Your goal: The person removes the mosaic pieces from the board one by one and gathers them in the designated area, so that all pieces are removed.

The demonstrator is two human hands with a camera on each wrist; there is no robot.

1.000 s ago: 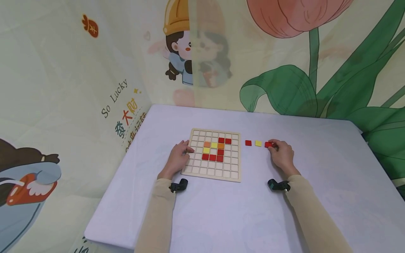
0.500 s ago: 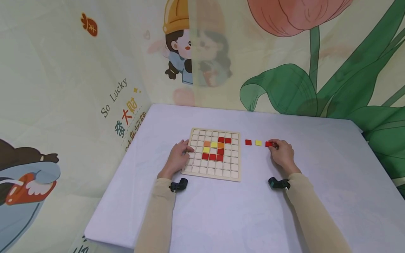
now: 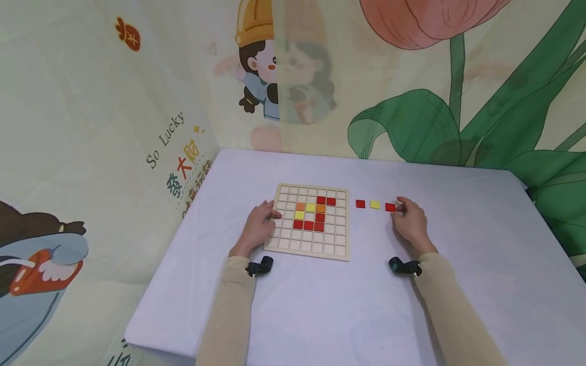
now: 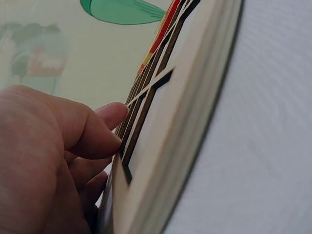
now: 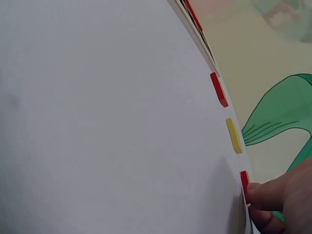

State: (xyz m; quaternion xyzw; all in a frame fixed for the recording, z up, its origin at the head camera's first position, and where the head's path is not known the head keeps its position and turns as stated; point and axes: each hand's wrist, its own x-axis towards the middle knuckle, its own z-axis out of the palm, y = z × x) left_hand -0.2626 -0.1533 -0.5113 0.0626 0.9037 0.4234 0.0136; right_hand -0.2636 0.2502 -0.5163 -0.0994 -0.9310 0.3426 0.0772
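A wooden grid board [image 3: 315, 256] lies on the table with red, orange and yellow square tiles in some of its middle cells. My left hand [image 3: 256, 227] rests at the board's left edge. In the left wrist view its thumb and a fingertip touch the board's face, the other fingers beside the edge. Right of the board, a red tile [image 3: 360, 204], a yellow tile [image 3: 375, 205] and another red tile [image 3: 390, 207] lie in a row. My right hand [image 3: 410, 222] is at the rightmost red tile, finger and thumb spread. In the right wrist view the thumb partly hides that tile.
The table [image 3: 320, 315] has a white cloth. Printed fabric [image 3: 393, 76] stands along its back and left side. A dark wrist camera [image 3: 260, 266] is strapped to the left wrist, and another wrist camera [image 3: 405, 266] to the right one.
My right finger and thumb have spread from the rightmost red tile, which now lies fully visible in the row. My left hand stays at the board; the head view has shifted slightly.
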